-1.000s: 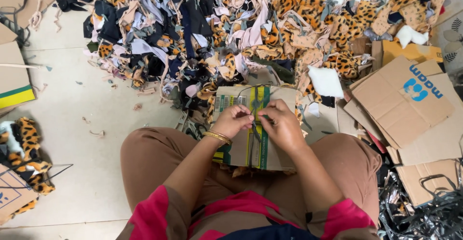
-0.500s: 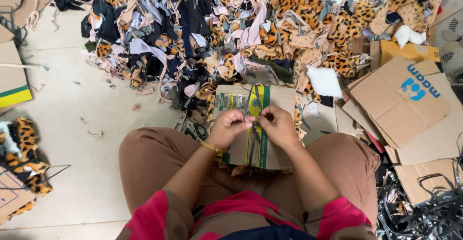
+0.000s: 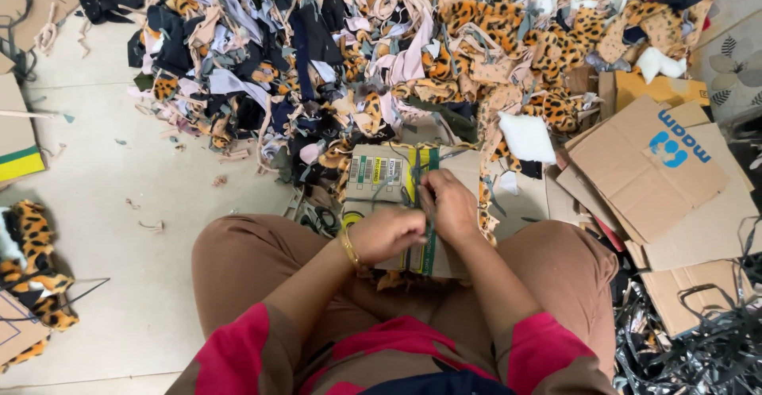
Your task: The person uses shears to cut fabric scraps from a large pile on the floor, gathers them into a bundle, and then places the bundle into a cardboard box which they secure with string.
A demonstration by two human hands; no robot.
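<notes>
- Landmark: a flat cardboard piece with green, yellow and white printed stripes rests across the seated person's knees; all positions below refer to it.
- Left hand: positioned over the near-left part of the cardboard piece. The fingers are clenched toward the centre; what they grip is hidden, so whether they pinch anything cannot be told. A gold bangle sits at the wrist.
- Right hand: positioned over the centre-right of the cardboard piece, touching the left hand. The fingers are closed on a thin dark fabric strip.
- Fabric strip: runs from the right hand's fingers up along the middle of the cardboard piece toward its far edge.
- Scrap pile: a large heap of fabric offcuts, leopard-print, pink, black and grey, lies on the floor directly beyond the far edge of the cardboard piece.
- Cardboard sheets: several flattened brown sheets lie on the floor to the right of the cardboard piece, overlapping one another.
- White pad: lies just beyond the far-right corner of the cardboard piece.
- Leopard-print bundle: lies on the floor well to the left of the cardboard piece.
- Black strapping tangle: lies at the near right, beside the person's right knee.
</notes>
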